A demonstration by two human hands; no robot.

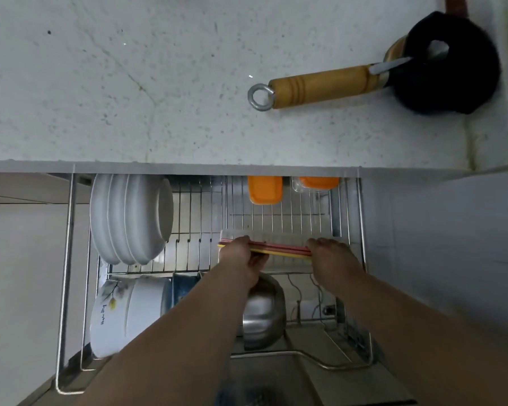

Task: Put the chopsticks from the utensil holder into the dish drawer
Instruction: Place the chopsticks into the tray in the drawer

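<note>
A bundle of red and yellow chopsticks [279,249] lies level across a clear plastic tray [276,238] in the wire dish drawer [362,230], which is pulled out below the counter. My left hand [242,259] grips the bundle's left end. My right hand [330,256] holds its right end. Both arms reach down into the drawer from the bottom of the view. No utensil holder is in view.
White plates [126,218] stand at the drawer's left; white bowls [115,315], a blue bowl [182,288] and a steel bowl [263,312] sit in front. Orange-lidded containers [265,189] sit at the back. On the counter [129,83], a wooden-handled pan [320,86] lies at the right.
</note>
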